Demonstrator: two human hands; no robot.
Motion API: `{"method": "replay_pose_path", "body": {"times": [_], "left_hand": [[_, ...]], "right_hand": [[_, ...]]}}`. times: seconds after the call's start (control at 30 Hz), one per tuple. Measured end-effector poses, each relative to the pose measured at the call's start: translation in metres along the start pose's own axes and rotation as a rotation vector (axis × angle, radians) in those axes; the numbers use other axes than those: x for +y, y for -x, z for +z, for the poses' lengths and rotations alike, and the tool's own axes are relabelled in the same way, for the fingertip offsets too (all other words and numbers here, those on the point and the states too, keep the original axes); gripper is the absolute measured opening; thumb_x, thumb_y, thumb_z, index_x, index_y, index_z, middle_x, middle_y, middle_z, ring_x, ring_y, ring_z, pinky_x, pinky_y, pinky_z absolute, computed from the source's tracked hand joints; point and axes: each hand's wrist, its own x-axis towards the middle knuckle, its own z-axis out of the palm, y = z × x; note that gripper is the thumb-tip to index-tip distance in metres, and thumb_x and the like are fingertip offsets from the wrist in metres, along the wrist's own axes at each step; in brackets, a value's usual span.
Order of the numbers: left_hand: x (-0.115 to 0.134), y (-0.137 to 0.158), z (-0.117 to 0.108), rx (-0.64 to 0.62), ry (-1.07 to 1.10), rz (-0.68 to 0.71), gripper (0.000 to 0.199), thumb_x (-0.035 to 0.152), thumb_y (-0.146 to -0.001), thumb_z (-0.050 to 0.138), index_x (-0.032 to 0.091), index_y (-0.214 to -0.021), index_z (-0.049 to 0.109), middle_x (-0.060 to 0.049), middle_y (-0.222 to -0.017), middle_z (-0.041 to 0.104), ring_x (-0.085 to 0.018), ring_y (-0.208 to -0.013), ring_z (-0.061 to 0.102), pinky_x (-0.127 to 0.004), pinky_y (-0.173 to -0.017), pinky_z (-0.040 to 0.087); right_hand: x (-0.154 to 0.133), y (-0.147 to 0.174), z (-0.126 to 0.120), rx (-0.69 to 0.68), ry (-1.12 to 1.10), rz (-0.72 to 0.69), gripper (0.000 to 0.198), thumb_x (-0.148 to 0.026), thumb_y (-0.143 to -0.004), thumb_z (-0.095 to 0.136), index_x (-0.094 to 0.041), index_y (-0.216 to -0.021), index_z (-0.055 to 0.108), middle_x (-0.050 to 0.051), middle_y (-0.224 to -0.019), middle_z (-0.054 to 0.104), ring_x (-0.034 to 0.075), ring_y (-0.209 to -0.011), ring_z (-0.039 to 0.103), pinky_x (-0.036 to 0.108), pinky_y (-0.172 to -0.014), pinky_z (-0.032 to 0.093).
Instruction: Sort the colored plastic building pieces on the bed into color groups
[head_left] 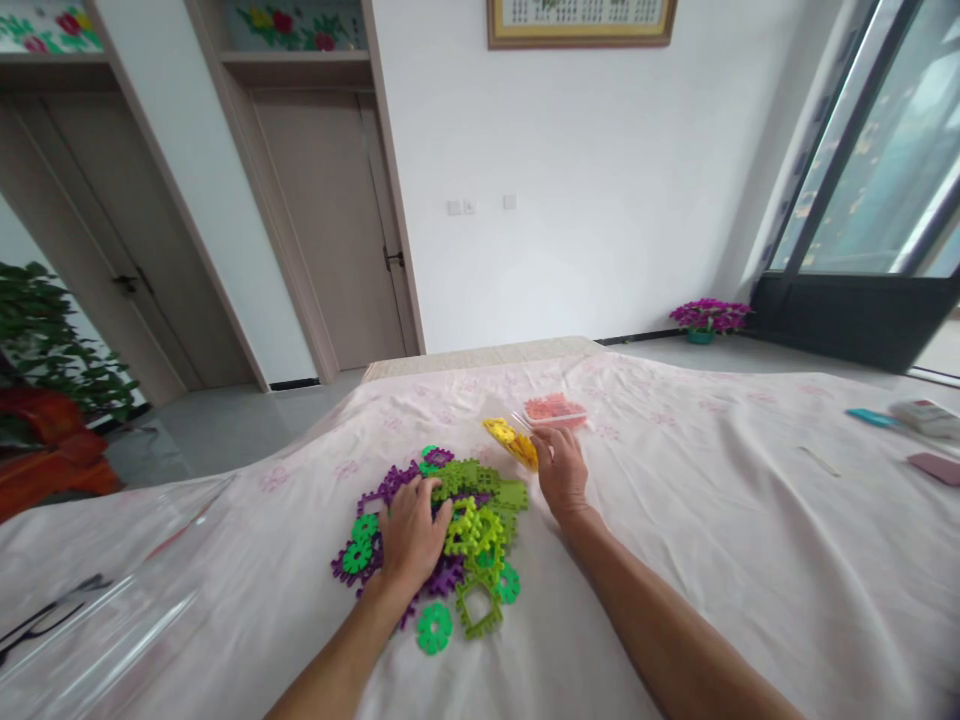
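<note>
On the pink bed sheet [675,520] lies a heap of flat, notched plastic pieces [480,510] in purple, green and lime. The left hand [409,535] rests spread on it; the right hand [561,468] pinches yellow pieces [510,438] beside a clear box [556,412]

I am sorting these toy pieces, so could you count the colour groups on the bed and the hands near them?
Purple piece group: 1
Green piece group: 1
Yellow piece group: 1
Pink piece group, in a clear bag: 1
Hands: 2, left hand on the pile, right hand at the yellow group
Total: 4 groups, 2 hands
</note>
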Motion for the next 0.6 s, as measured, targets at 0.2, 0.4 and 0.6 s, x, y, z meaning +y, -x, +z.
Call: {"method": "replay_pose_path", "body": {"times": [0.2,0.4,0.6], "left_hand": [[0.032,-0.019,0.027,0.028,0.401,-0.006,0.035,0.028,-0.085,0.055,0.018,-0.118,0.055,-0.012,-0.121,0.060,-0.025,-0.120,0.053,-0.044,-0.105,0.040],[0.025,-0.025,0.011,0.197,0.657,0.102,0.099,0.046,-0.073,0.074,0.020,-0.149,0.016,-0.017,-0.149,0.030,-0.030,-0.141,0.031,-0.047,-0.114,0.031],[0.017,-0.032,-0.004,0.361,0.461,0.150,0.094,0.036,-0.069,0.078,0.022,-0.146,0.024,-0.015,-0.135,0.044,-0.031,-0.130,0.044,-0.049,-0.110,0.038]], "right_hand": [[-0.013,0.001,0.000,-0.006,-0.153,-0.068,0.020,-0.034,-0.094,0.047,-0.022,-0.096,0.063,0.007,-0.097,0.064,0.022,-0.096,0.057,0.037,-0.087,0.046],[-0.043,0.017,0.000,-0.232,-0.262,-0.231,0.018,-0.030,-0.095,0.047,-0.024,-0.102,0.063,0.008,-0.099,0.063,0.022,-0.097,0.059,0.036,-0.087,0.049],[-0.063,0.018,-0.008,-0.441,-0.384,-0.248,0.019,-0.031,-0.094,0.048,-0.025,-0.103,0.063,0.005,-0.100,0.063,0.018,-0.091,0.059,0.030,-0.078,0.050]]}}
